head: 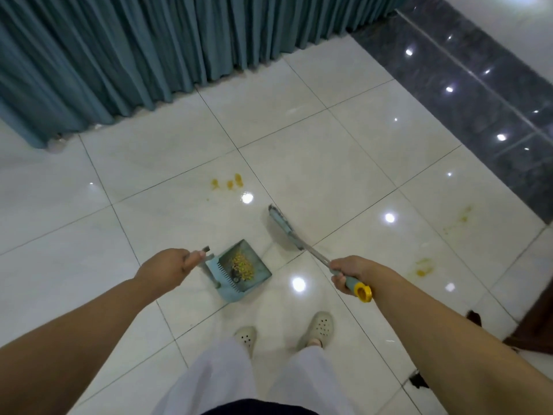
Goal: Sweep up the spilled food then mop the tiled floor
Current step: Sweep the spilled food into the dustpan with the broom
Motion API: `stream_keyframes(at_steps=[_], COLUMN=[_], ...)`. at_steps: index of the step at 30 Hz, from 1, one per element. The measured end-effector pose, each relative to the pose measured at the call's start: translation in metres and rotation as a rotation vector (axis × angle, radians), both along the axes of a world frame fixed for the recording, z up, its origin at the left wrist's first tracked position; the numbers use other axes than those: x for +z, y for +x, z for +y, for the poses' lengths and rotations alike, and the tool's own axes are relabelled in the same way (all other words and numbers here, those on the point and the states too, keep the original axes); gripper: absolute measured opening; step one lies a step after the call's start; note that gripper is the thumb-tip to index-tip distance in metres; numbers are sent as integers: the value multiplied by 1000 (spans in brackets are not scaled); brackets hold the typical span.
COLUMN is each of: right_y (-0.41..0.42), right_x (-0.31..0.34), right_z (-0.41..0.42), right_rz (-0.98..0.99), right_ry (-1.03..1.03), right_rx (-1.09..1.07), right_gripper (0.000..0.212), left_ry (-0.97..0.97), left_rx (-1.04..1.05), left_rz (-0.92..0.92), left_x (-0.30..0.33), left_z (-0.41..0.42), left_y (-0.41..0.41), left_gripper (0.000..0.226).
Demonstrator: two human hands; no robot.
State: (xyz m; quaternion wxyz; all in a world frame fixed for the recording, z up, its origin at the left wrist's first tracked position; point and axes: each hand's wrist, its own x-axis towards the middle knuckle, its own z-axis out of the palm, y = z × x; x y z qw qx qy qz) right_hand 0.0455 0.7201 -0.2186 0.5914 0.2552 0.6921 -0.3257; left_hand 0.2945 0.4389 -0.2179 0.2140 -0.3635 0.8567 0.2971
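Both hands are clenched on tools. Left hand (pixel 167 269) grips the dustpan's (pixel 244 272) upright handle, the pan on the floor just right of it, holding a heap of yellow food (pixel 241 263). Right hand (pixel 348 274) wraps the broom (pixel 284 227) handle; its head lies ahead-left of that fist. Yellow stains (pixel 227 182) lie farther ahead, others (pixel 422 268) right of the fist.

Your way over the white tiles (pixel 344 163) to the yellow stains (pixel 227 183) is open. On the left the dustpan (pixel 244 269) blocks, behind stands the teal curtain (pixel 134 55).
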Motion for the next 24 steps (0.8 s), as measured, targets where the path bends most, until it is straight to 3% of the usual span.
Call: stream_keyframes(at_steps=[7,15,24], right_y=[57,115,211], right_x=[-23,2,20], right_z=[-13,28,76], right_rz=[-52,-108,-69], right_ry=[77,-53,-137], right_rx=[75,-66,-291], right_gripper=[19,6,9], left_ry=[25,430,637], left_rx=[29,268,221], left_rz=[-36,-44,-74], left_x=[-4,2,16], left_z=[-9,-6,12], left_y=[17,4,29], left_gripper=[53,55,66])
